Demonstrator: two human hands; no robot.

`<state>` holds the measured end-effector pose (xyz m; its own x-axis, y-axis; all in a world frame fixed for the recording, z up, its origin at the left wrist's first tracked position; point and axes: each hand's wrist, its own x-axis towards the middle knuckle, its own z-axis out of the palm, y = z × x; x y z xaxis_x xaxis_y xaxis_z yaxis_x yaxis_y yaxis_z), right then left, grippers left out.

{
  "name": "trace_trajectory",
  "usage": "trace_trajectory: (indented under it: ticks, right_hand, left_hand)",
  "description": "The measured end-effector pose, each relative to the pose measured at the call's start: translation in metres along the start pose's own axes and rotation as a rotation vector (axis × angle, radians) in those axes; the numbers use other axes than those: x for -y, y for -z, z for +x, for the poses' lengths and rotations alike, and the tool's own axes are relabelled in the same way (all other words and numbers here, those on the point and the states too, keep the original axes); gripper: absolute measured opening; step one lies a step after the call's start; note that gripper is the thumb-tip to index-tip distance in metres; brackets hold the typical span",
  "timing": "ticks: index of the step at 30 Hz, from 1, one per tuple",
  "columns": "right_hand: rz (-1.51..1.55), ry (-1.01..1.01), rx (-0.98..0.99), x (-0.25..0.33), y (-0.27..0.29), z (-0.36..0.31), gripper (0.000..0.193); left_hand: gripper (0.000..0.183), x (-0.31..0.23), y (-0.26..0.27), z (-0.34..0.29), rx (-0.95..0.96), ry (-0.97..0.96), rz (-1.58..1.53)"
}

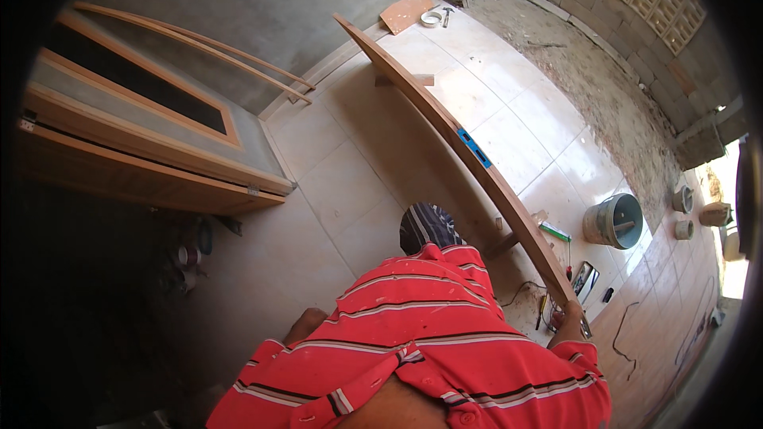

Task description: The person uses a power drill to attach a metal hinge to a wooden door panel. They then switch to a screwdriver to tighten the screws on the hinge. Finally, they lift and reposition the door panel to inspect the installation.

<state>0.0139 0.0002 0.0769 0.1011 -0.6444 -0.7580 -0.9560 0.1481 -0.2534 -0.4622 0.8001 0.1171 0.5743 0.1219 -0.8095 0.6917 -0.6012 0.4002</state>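
Brown single beam point(509, 203), one blue level point(474, 148) atop, right hand point(569, 316) touching

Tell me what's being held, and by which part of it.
The right hand appears to grip the long wooden piece by its end nearest the person. Whether the left hand holds anything cannot be told.

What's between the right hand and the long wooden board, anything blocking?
Nothing visible: the right hand is at the near end of the wooden board, seemingly touching it. The blue level sits farther along, clear of the hand.
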Motion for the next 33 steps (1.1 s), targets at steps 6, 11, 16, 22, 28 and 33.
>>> trace_trajectory:
  ticks: [6,11,16,22,28,33]
  right_hand:
    - [-0.362,0.097,0.346,0.019,-0.082,-0.053,0.041]
    - [-0.473,0.336,0.449,0.027,-0.15,-0.1,0.032]
    - [-0.629,0.722,0.372,0.058,-0.232,-0.189,0.039]
    - [-0.732,0.615,0.361,0.022,-0.26,-0.171,0.037]
    - [-0.47,0.376,0.256,0.02,-0.273,-0.209,0.032]
    - [-0.288,0.392,0.151,-0.005,-0.287,-0.235,0.03]
  left_hand:
    - [0.044,-0.059,0.038,0.11,-0.243,0.092,-0.401]
    - [0.046,-0.165,0.156,0.197,-0.107,0.006,-0.216]
    - [0.046,-0.185,0.264,0.257,-0.008,-0.067,-0.08]
    - [0.046,-0.247,0.395,0.336,0.049,-0.128,0.095]
    - [0.046,-0.293,0.47,0.405,0.113,-0.219,0.231]
    - [0.046,-0.349,0.493,0.464,0.214,-0.366,0.343]
